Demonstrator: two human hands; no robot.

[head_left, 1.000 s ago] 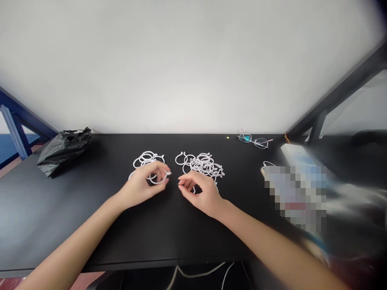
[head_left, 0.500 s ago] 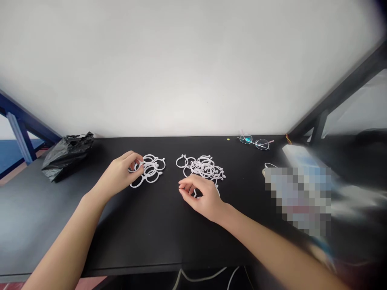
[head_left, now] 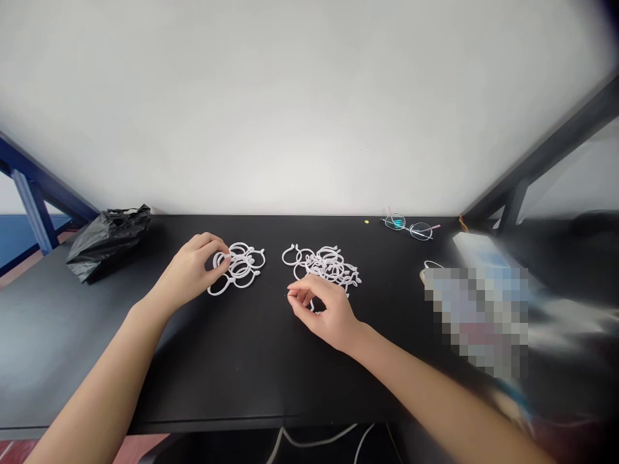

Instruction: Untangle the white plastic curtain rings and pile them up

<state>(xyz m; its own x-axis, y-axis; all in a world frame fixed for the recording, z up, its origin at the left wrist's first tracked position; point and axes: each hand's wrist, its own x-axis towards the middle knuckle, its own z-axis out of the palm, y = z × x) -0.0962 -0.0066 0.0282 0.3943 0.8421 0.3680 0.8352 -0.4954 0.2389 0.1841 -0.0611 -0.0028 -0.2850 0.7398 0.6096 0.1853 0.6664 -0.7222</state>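
Thin white plastic rings with small knobbed ends lie in two heaps on a black table (head_left: 251, 361). Over the near-left edge of the smaller heap of rings (head_left: 244, 277) is my left hand (head_left: 196, 267), its thumb and bent fingers a little apart beside a ring. Part of that ring is hidden by the fingers. My right hand (head_left: 326, 309) rests in front of the larger, tangled heap of rings (head_left: 331, 264) and covers its near side. Its thumb and fingertips are pinched together; whatever they may hold is too small to make out.
A crumpled black plastic bag (head_left: 109, 241) sits at the left. Eyeglasses (head_left: 409, 227) and a small yellow scrap (head_left: 366, 222) lie near the wall (head_left: 309, 116). Blurred packages (head_left: 478, 248) occupy the right side. Pale cables (head_left: 319, 441) hang below the table's front edge.
My left thumb and fingertips have shifted slightly up and away from me at the smaller heap. My right hand keeps almost the same place and pinch. The view has tilted a little.
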